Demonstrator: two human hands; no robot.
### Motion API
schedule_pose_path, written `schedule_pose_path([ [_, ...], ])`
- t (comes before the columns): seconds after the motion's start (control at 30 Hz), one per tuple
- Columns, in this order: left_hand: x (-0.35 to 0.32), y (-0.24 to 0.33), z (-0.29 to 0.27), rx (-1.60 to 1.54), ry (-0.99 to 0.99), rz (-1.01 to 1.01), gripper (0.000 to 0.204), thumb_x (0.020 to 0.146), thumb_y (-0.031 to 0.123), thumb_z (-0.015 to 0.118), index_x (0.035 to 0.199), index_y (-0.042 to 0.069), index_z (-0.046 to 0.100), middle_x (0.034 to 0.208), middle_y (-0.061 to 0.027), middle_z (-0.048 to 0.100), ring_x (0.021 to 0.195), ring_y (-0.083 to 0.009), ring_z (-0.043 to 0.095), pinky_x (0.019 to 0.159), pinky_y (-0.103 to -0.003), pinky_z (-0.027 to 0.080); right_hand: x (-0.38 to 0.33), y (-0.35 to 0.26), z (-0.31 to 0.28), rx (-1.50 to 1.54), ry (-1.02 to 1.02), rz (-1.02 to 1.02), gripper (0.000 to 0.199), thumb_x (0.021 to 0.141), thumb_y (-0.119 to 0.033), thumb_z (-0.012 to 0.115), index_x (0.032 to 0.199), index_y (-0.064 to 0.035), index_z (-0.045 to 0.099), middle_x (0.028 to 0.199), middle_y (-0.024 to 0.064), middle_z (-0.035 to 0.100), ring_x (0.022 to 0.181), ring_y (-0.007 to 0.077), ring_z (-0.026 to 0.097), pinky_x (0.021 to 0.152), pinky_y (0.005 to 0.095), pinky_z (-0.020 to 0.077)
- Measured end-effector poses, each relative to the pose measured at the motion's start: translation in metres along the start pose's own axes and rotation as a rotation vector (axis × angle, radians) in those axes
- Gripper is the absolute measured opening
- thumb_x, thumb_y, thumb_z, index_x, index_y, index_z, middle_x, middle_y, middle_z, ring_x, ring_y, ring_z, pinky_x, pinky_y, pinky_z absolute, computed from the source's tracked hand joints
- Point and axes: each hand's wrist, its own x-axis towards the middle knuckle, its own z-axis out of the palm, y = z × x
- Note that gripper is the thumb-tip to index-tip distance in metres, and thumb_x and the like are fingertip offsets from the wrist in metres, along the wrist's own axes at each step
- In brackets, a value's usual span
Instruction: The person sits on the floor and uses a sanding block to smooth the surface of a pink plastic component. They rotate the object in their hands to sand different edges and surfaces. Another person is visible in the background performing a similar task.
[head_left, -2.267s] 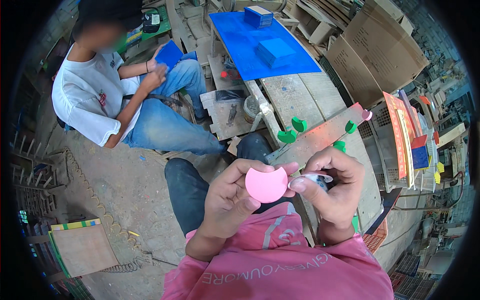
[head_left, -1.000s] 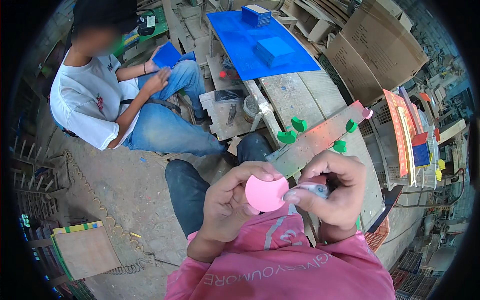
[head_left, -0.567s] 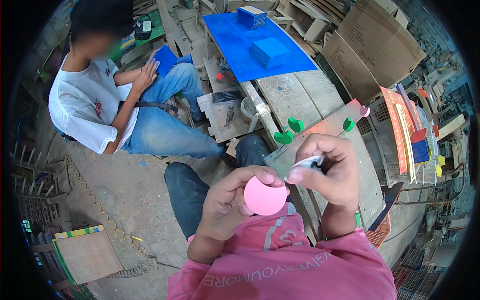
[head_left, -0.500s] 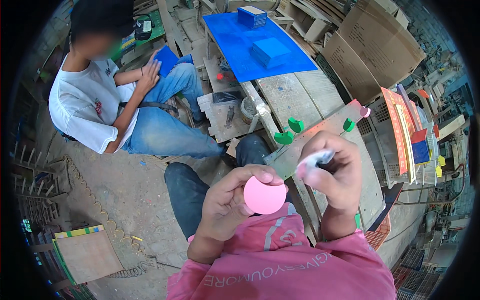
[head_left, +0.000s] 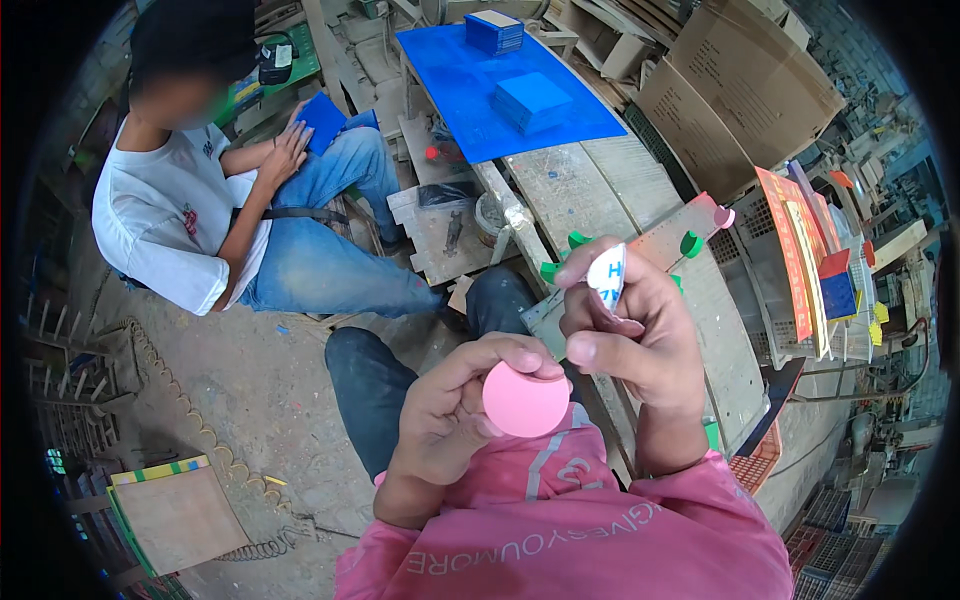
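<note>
My left hand (head_left: 445,405) pinches a flat pink disc (head_left: 525,402) by its edge, thumb below and fingers above, its face turned up toward me. Up and to the right of the disc, my right hand (head_left: 650,350) grips a small curled piece of sandpaper (head_left: 607,275), white with blue print on the back and reddish brown on the other side. The sandpaper is apart from the disc. Behind my right hand, a speckled board (head_left: 655,238) lies on the bench, with green curved pieces (head_left: 692,244) and a pink piece (head_left: 724,217) on or beside it.
A wooden bench (head_left: 630,175) carries a blue sheet (head_left: 440,75) with two stacks of blue panels (head_left: 532,103). To the left sits a co-worker (head_left: 180,210) holding a blue panel (head_left: 322,122). Cardboard boxes (head_left: 740,80) and coloured boards (head_left: 785,250) stand at the right.
My right hand has lifted and shifted slightly left, and the sandpaper in it has turned upright, showing its printed back. The pink disc has dropped slightly in the view.
</note>
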Motion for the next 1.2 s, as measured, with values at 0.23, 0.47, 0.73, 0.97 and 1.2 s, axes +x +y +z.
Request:
schedule_pose_path([
  [0.23,-0.001,-0.002,-0.006,-0.14,0.023,-0.075,0.055,0.086,0.034,0.06,0.119,-0.007,0.044,0.114,-0.018,0.051,0.108,-0.0235,0.052,0.093,-0.035,0.041,-0.014,-0.001,0.001,0.002,-0.006,-0.088,0.025,0.079,-0.005,0.065,0.1,0.0015,0.052,0.082,0.0042,0.056,0.075,0.0065,0.055,0.061,0.019,0.0391],
  [0.47,0.005,-0.012,-0.006,-0.317,-0.011,-0.053,0.049,0.088,0.025,0.059,0.121,-0.007,0.041,0.119,-0.0167,0.048,0.111,-0.0238,0.05,0.096,-0.036,0.04,-0.018,0.005,0.021,-0.574,0.121,-0.409,0.073,0.055,0.001,0.082,0.112,0.0017,0.037,0.056,0.0018,0.055,0.049,0.0042,0.048,0.049,0.0166,0.0303],
  [0.73,0.005,-0.014,-0.006,-0.323,-0.036,-0.047,0.049,0.089,0.024,0.057,0.123,-0.007,0.04,0.12,-0.0167,0.048,0.114,-0.0234,0.049,0.097,-0.036,0.039,-0.011,-0.009,0.017,-0.573,0.13,-0.248,0.062,0.065,0.003,0.077,0.116,-0.0014,0.042,0.056,-0.0035,0.051,0.055,0.0012,0.05,0.053,0.0147,0.0321],
  [0.97,0.006,-0.015,-0.008,-0.363,-0.073,-0.08,0.05,0.089,0.024,0.058,0.122,-0.007,0.04,0.119,-0.0171,0.048,0.112,-0.0241,0.05,0.096,-0.036,0.04,0.001,-0.014,0.002,-0.39,-0.031,-0.019,0.053,0.069,0.002,0.074,0.113,-0.0025,0.044,0.06,-0.0026,0.056,0.057,-0.0009,0.047,0.052,0.0164,0.0267],
  [1.2,0.003,-0.014,-0.01,-0.404,-0.09,-0.102,0.051,0.088,0.025,0.06,0.122,-0.008,0.04,0.116,-0.0169,0.049,0.109,-0.0246,0.051,0.095,-0.037,0.041,0.003,-0.008,-0.004,-0.421,0.022,-0.07,0.047,0.072,0.002,0.071,0.111,-0.0023,0.046,0.069,0.0006,0.062,0.061,0.0006,0.049,0.055,0.0165,0.0303],
])
